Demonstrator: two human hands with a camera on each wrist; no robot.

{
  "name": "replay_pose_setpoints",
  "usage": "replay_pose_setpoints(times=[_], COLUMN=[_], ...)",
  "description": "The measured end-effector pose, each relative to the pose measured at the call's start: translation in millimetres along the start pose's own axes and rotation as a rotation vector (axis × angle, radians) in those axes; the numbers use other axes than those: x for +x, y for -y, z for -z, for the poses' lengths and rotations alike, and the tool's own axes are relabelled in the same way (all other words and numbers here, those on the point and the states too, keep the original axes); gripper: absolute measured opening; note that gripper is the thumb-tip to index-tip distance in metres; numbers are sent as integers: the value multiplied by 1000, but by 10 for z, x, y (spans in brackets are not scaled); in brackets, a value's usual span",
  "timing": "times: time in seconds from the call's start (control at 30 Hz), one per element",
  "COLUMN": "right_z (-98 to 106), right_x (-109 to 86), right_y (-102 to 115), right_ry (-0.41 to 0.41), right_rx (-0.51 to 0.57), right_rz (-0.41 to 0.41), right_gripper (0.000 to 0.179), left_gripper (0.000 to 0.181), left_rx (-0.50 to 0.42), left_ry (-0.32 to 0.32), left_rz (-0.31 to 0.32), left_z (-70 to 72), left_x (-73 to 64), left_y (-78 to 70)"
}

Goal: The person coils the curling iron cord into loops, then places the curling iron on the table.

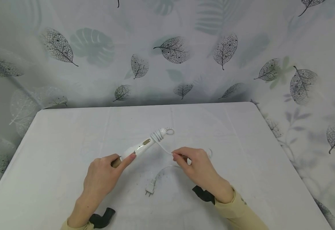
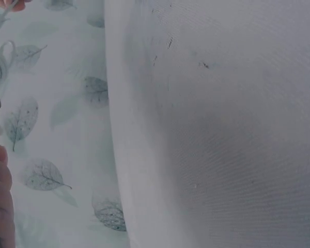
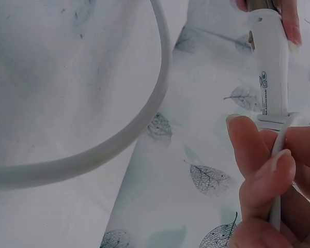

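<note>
A white hair iron with a tan front part slants above the white table, its cord wound in several turns round the far handle end. My left hand grips it near the tan end, the thumb along its side. Between thumb and fingers my right hand pinches the cord a short way from the windings. The right wrist view shows this pinch close up, beside the handle. The loose cord runs on below the right hand to a two-pin plug. Only the left fingers show at the left wrist view's edge.
A white cloth covers the table; its back edge meets a leaf-patterned curtain. Black straps show by both wrists. Small dark marks dot the cloth near the plug.
</note>
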State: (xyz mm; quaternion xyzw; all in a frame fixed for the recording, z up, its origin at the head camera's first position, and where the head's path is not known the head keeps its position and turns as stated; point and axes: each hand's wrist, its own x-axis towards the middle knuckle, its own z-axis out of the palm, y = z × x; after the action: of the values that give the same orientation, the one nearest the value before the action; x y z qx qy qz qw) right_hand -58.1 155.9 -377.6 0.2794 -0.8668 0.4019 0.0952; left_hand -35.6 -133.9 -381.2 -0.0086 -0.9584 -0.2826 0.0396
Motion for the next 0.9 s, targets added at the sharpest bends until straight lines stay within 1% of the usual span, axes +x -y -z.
replay_pose_setpoints(times=[0.1,0.23,0.47,0.67,0.83,0.9], right_z=[-2,3,13,28,37,44], right_x=[2,6,19,25,25,28], right_y=[-6,-11,-34,-52,-75,-84], right_ry=[8,16,28,58,70,81], right_rx=[10,10,-11,55,85,108], right_rz=[-20,-69,-119,-180,-214,-247], right_gripper=[10,11,12,17,20,21], left_gripper=[62,60,59,57,55,53], left_rx=[-6,-26,-56,-79,-91,-98], left_ry=[-18,-35,-44,-68,-83,-92], left_rz=[-8,-23,-67,-88,-125,-145], left_z=[3,7,-4,0,-15,-20], left_x=[-2,-9,-16,-19,-22,-21], left_y=[-5,-11,-9,-5,-3,0])
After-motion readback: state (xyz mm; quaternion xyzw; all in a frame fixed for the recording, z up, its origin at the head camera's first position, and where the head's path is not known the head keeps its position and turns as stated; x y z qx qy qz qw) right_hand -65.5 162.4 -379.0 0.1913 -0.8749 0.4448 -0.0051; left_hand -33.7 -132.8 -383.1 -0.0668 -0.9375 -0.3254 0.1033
